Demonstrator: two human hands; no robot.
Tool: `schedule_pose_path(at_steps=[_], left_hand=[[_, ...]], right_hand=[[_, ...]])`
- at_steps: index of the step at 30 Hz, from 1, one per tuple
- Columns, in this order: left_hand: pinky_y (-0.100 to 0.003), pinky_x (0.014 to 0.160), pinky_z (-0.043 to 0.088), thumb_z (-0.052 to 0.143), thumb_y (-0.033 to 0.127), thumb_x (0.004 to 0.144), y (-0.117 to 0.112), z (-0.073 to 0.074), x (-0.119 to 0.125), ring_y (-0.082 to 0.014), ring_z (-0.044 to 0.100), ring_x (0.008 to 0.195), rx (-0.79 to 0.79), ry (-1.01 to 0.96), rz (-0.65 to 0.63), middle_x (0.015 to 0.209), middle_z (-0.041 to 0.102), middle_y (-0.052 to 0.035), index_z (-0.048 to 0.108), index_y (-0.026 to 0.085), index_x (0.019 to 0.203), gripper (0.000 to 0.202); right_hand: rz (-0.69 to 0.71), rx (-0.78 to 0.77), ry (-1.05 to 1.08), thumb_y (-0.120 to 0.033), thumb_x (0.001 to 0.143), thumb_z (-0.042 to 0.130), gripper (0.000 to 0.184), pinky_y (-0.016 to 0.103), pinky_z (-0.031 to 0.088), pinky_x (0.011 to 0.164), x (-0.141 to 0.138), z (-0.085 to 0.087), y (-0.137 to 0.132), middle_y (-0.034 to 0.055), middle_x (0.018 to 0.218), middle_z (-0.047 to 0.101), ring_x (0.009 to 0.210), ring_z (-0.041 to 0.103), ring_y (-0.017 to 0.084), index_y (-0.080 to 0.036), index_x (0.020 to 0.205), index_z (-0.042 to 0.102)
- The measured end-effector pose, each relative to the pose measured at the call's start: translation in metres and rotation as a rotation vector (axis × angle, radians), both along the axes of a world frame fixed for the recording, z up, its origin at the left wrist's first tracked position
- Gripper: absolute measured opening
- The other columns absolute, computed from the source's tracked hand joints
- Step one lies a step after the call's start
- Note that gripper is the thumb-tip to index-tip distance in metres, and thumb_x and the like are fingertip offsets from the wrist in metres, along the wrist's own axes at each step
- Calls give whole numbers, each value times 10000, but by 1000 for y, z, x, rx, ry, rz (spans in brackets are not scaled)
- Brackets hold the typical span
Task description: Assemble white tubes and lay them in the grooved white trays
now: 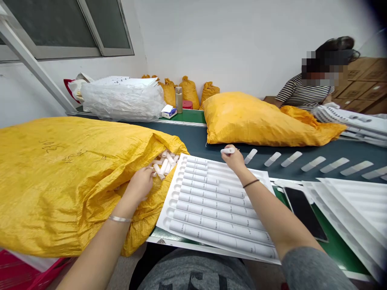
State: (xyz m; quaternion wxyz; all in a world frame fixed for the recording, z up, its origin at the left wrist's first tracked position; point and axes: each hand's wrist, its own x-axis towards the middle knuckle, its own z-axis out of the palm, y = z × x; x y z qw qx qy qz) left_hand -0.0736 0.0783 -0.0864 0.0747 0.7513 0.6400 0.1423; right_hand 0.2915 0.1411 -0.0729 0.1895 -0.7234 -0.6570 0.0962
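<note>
My right hand [235, 159] is closed around a short white plastic tube [227, 150], held above the dark belt near the tray's far edge. My left hand [141, 182] is at the mouth of a big yellow woven sack [75, 169], its bent fingers closed at a white tube [155, 174]. More loose white tubes [165, 163] spill from the sack's opening. Between my hands lies a white grooved tray [178, 177]. Tubes with small dark print [211, 209] fill its nearer rows end to end; the far rows are partly filled.
Several white tubes [313, 164] lie spaced along the dark belt [193, 139]. Beyond is another yellow sack [250, 119]. A black phone [304, 213] and stacked trays [359, 209] lie to my right. A person in a striped top [302, 92] sits across, near more trays.
</note>
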Motion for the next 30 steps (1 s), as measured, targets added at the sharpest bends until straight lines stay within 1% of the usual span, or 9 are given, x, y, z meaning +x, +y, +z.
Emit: schedule_pose_path(at_steps=[5,8,10,12,16,19,22,25,30], left_hand=[[-460,968,427,412,66,791,24,-20,-31,-311,594,1082,-54,64,63,1120,650,-181,676,135,1047,374],[-479,923,442,434,55,749,22,-23,-35,-334,614,1009,-58,63,55,1015,659,-208,692,105,970,343],[-452,927,447,461,70,742,19,-19,-33,-317,620,996,-46,32,15,993,672,-184,697,118,938,310],[-417,949,444,491,117,767,13,-12,-27,-290,612,1023,-5,-22,-24,1041,676,-149,683,139,980,288],[-353,958,456,516,271,855,-10,8,-2,-231,588,1088,115,-157,-87,1160,654,-91,622,175,1092,277],[-363,973,445,533,260,871,-31,21,22,-215,590,1082,261,-326,-205,1113,673,-70,615,189,1073,230],[-357,948,455,574,211,855,-50,30,43,-202,600,1047,336,-479,-292,1067,678,-55,607,204,1056,203],[-312,887,483,612,200,844,-65,34,61,-177,615,986,292,-593,-326,1014,669,-45,591,202,1047,204],[-286,875,494,612,166,854,-80,37,81,-159,595,977,278,-616,-479,1013,621,-58,602,195,1104,252]], right_hand=[[-140,-238,-37,-330,807,667,273,313,491,744,32,-19,36,87,930,695,834,652,197,-119,979,659],[-165,-264,-85,-436,775,672,443,334,470,772,41,-16,26,186,1040,680,977,634,297,-76,1034,672],[-142,-242,-119,-451,836,580,446,347,449,820,47,-9,6,207,1113,656,1059,600,322,-79,1065,674],[-54,-245,-131,-361,860,536,315,317,442,822,54,-5,-23,154,1073,683,1033,615,284,-135,991,713],[141,-325,-129,-166,715,640,142,267,470,715,57,-16,-89,65,883,726,798,671,217,-197,800,751],[188,-284,-156,-95,745,567,244,298,483,763,53,-30,-119,94,978,713,839,670,231,-171,896,743],[123,-173,-175,-126,792,524,304,361,489,813,44,-27,-134,144,1048,680,930,645,276,-121,1049,686],[95,56,109,-257,846,523,334,369,528,728,23,-11,-149,129,1029,664,855,642,253,-143,1139,634],[446,118,835,-322,922,512,291,295,564,659,-30,14,-170,63,1041,622,804,642,168,-257,1198,577]])
